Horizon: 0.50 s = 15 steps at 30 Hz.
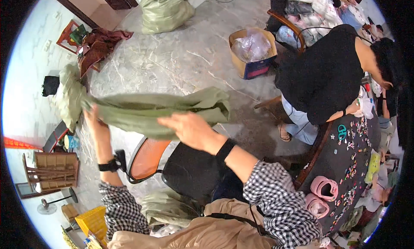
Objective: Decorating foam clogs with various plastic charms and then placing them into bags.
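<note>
A long, olive-green sack (159, 108) stretches across the space in front of me, a little blurred, with a dark fold or opening along its right part. My left hand (94, 118) grips its left end, fingers closed at the edge. Over its near side lies my right hand (192, 130), fingers stretched out against the fabric. Below the sack is a chair with an orange backrest (148, 158) and a black seat (192, 171). Near my lap is another crumpled greenish sack (168, 209).
To the right, a dark table (332, 162) bears scattered small colourful pieces and pink shoes (324, 187). A person in black (321, 76) bends over it. Behind stands an open cardboard box (254, 70) with plastic bags. A full sack (166, 11) stands farther back; others lie left.
</note>
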### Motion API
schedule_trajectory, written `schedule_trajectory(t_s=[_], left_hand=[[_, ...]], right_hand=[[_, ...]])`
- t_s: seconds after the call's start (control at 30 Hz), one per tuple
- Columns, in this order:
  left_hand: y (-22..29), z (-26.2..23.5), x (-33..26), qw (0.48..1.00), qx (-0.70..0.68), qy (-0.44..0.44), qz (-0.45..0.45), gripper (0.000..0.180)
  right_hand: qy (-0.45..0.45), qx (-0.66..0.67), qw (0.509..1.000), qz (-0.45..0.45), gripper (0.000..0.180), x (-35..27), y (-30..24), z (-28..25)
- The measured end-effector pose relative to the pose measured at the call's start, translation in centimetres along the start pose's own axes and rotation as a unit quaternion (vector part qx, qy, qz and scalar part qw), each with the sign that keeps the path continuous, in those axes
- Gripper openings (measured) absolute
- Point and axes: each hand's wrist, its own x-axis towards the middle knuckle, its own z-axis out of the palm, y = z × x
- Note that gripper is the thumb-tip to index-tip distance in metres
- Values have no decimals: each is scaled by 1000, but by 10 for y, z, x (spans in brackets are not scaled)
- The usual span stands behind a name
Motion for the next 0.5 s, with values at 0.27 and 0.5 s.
schedule_trajectory(t_s=[0.27, 0.5], left_hand=[[-146, -158, -61, 839, 538, -10, -80, 52], [-128, -86, -87, 710, 670, -126, 176, 51]], right_hand=[[-235, -58, 970, -4, 53, -134, 17, 147], [-373, 107, 864, 320, 52, -184, 59, 87]])
